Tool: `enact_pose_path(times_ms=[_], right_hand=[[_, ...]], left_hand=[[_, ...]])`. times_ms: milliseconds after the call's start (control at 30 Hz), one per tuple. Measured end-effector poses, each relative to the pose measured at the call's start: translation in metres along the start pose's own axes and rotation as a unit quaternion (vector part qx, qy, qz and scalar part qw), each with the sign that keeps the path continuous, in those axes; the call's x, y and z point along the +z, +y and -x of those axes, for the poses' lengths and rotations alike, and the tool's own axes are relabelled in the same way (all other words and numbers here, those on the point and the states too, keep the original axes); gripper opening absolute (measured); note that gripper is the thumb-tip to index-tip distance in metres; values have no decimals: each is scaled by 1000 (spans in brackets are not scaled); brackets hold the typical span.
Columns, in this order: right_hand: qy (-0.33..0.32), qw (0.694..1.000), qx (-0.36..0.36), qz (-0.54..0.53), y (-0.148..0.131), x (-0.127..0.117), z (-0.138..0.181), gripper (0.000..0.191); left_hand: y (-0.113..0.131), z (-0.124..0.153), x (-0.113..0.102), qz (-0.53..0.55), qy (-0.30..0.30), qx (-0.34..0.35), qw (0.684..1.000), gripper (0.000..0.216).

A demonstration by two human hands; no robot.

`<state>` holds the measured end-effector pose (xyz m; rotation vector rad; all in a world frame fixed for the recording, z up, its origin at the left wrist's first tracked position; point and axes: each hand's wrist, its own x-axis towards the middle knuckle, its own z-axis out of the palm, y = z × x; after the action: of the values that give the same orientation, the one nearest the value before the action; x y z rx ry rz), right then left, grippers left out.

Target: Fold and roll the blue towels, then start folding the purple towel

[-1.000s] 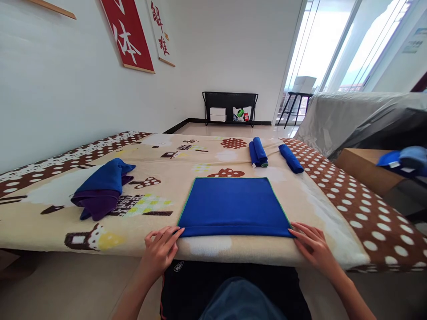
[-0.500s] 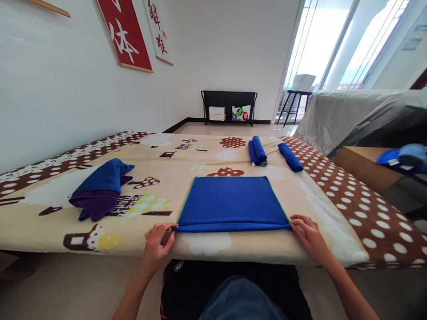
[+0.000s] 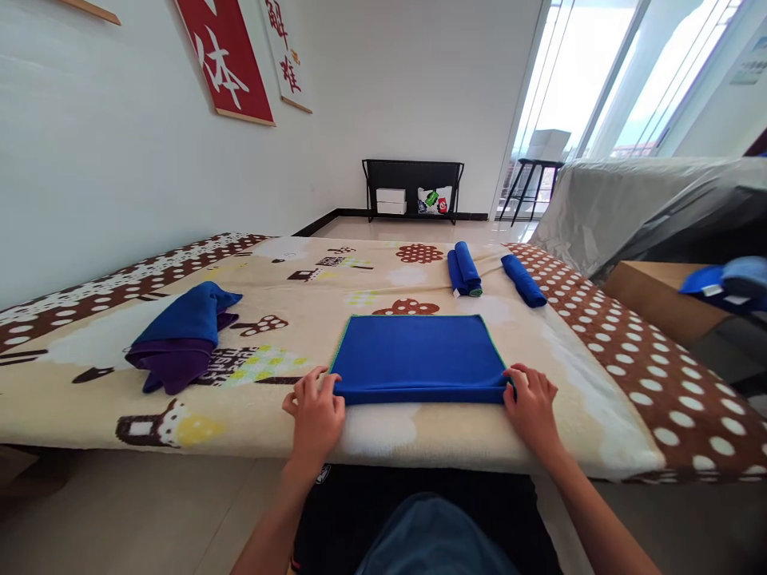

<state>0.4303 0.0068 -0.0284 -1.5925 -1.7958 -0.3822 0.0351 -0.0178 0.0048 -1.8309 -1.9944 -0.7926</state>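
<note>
Blue towel (image 3: 419,345), green edging on its sides, lies flat on the printed blanket (image 3: 371,435), close to the blanket's near edge, directly in front of the person. Near side of the towel is turned up into a narrow folded band (image 3: 419,394). Key relation: band's long axis runs left-right, square across the person's front, one hand at each end; the flat, unrolled part all lies on the far side of the grip, pointing away from the body. Left hand (image 3: 315,411) has its fingers closed on the band's left end; right hand (image 3: 530,403) is closed on the right end, fingertips curled over the corner. How hard they pinch, can't tell. Neither hand is nearer: both touch the towel, roughly level with each other, so the band sits about parallel to the towel's far edge. Slight ripple in the cloth just beyond the band, more visible toward the right hand. Ahead and to the right: a pair of blue rolls (image 3: 464,270) side by side and touching, then a single blue roll (image 3: 523,281) apart from them, near the polka-dot border (image 3: 623,363). These lie more front-to-back, unlike the band. Off left, a loose blue-and-purple cloth pile (image 3: 180,335) sits well apart from the left hand.
</note>
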Motion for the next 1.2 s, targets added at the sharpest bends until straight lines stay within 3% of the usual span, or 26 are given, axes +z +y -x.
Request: enact_pose_path(times_ms=[167,300,567,733,933,1033,1133,1200], right_hand=[[-61,981,-76,-170,-67,4,-10,23],[-135,957,-128,-224,-96,7,-13,22],[-195,955,-127,-185,-91,10,-14,20],[-186,961,-139,-150,-88,14,-17,28],[-128,979,-128,-99,-66,17,-10,35],[-115,976,-138,-124,-80,18,-5,40],[-145,951,-201,-183,-107,19,-4,43],[-170,942,-219,-188,-114,19,-5,42]], left_hand=[[63,5,15,134,-26,166,977,36],[76,2,17,199,-73,203,956,27],[54,0,13,154,-111,265,945,19],[59,-2,22,97,-103,226,964,24],[32,-3,26,89,-51,153,983,27],[44,2,28,110,-38,175,978,35],[74,6,31,160,-83,265,947,43],[85,7,32,160,-116,284,938,43]])
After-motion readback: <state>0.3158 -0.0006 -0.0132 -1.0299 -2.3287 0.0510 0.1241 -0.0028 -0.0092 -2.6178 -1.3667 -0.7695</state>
